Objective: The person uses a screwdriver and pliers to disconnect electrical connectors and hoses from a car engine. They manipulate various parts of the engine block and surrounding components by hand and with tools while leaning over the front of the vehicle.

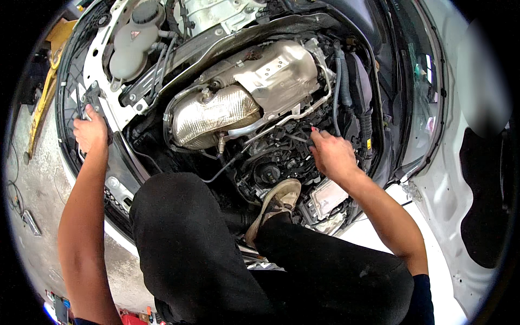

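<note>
The engine (287, 146) sits in the bay from the middle toward 4 o'clock, and at 3 o'clock the right hand (333, 155) is over it, fingers bunched — a small dark piece with a red spot shows at the fingertips, too small to identify, so I cannot tell whether it is grasped. At 9 o'clock the left hand (91, 131) has its fingers bent against a dark fitting (96, 97) beside the white front frame (119, 108) — gripping or just leaning, I cannot tell. A silver heat shield (287, 76) fills 12 o'clock, a pale reservoir (127, 54) stands toward 10, a ribbed hose (366, 130) runs beyond the right hand, and a tan shoe (276, 203) shows at 5.
</note>
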Available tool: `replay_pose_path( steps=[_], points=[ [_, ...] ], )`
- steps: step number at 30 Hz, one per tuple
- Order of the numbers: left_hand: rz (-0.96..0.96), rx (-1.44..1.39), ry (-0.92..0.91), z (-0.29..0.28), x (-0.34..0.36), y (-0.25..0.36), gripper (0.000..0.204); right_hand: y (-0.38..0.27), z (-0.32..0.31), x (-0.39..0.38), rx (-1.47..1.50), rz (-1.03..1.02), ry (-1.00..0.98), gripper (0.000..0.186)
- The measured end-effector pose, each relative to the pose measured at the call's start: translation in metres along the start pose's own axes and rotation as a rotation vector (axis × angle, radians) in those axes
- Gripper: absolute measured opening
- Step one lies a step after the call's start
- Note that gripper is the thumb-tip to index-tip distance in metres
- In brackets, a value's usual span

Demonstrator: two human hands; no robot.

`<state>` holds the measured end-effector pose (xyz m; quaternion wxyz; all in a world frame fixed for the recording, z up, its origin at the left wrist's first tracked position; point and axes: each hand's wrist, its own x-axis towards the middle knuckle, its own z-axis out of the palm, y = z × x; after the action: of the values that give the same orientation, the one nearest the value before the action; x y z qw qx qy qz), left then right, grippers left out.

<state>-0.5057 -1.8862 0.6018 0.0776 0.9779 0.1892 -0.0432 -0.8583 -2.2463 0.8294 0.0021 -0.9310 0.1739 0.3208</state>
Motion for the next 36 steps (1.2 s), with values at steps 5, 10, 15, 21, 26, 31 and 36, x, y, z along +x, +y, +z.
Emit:
replay_pose_path(
  steps=[5,10,15,21,26,31,36],
  points=[
    [-0.129,-0.012,0.119,0.037,-0.003,0.003,0.085,-0.010,-0.018,0.023,-0.160,0.037,-0.234,0.036],
    [-0.132,-0.040,0.184,0.033,-0.012,0.005,0.082,-0.006,-0.013,0.023,-0.055,0.138,-0.385,0.048],
    [-0.126,-0.053,0.274,0.032,-0.012,0.004,0.078,-0.005,0.003,0.039,0.913,0.634,-0.630,0.029],
    [-0.203,-0.070,0.234,0.028,-0.013,0.012,0.076,-0.009,0.022,0.027,0.710,0.355,-0.405,0.031],
    [-0.259,-0.082,0.093,0.015,-0.017,0.023,0.084,0.000,0.023,0.022,0.449,0.279,-0.236,0.027],
    [-0.283,-0.093,0.073,0.008,-0.017,0.025,0.081,-0.005,0.018,0.020,0.420,0.261,-0.197,0.022],
    [-0.281,-0.037,0.061,0.018,-0.014,0.026,0.082,-0.006,0.014,0.005,0.435,0.312,-0.082,0.020]
  ],
)
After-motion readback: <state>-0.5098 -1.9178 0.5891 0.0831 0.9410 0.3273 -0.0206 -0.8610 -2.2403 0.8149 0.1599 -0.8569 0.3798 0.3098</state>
